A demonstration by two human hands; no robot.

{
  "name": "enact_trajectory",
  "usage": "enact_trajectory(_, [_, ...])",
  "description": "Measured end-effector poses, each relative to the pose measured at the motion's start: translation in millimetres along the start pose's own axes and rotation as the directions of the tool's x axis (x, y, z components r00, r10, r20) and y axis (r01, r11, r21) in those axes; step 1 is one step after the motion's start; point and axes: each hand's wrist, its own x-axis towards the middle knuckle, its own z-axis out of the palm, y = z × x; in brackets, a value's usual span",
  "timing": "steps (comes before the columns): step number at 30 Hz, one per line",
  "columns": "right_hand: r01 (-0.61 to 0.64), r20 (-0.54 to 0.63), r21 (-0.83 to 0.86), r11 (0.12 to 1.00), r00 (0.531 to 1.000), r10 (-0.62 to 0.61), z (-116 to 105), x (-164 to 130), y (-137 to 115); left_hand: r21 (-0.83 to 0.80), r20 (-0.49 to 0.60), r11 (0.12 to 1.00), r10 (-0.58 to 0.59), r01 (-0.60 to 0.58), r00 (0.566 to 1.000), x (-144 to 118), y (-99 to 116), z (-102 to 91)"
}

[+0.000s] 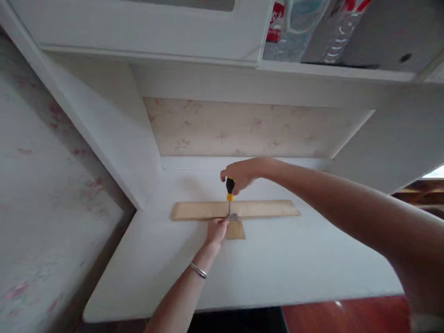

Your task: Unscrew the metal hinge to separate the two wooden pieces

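Screwdriver (230, 190), black-and-yellow handled, stands upright in right hand (243, 173) over flat wooden strip (236, 209).

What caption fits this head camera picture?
Right hand stands a screwdriver on a bracket while left hand steadies the wooden strip.

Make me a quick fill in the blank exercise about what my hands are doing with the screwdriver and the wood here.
1. The right hand grips the ____ by its black and yellow handle.
2. The left hand rests on the wooden strip and wears a ____ on its wrist.
3. The wooden strip lies on a ____ shelf.
Missing words: screwdriver; bracelet; white
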Motion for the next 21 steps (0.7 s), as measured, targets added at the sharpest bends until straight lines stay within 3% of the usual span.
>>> enact_trajectory(4, [-0.066, 0.098, 0.027, 0.997, 0.993, 0.063, -2.0, 1.3, -4.0, -0.010, 0.013, 1.000, -0.003, 0.003, 1.000, 0.4, -0.6, 0.5])
enact_trajectory(8, [0.068, 0.048, 0.010, 0.998, 0.996, -0.069, -0.5, 1.2, -4.8, -0.028, 0.027, 1.000, -0.012, 0.013, 1.000, 0.4, -0.3, 1.5])
enact_trajectory(12, [-0.067, 0.101, 0.047, 0.997, 0.993, 0.062, -0.9, 0.7, -7.5, -0.037, 0.021, 0.999, -0.018, 0.019, 1.000, -1.3, 1.7, 1.6])
enact_trajectory(17, [0.053, 0.016, -0.048, 0.997, 0.999, -0.052, 0.2, 0.0, -7.8, -0.048, 0.027, 0.999, -0.018, 0.019, 0.999, -5.0, 4.9, 0.5])
enact_trajectory(21, [-0.057, 0.080, 0.002, 0.998, 0.995, 0.056, 2.8, -0.2, -5.9, -0.055, 0.026, 0.998, -0.022, 0.024, 0.999, -6.7, 6.4, 0.1])
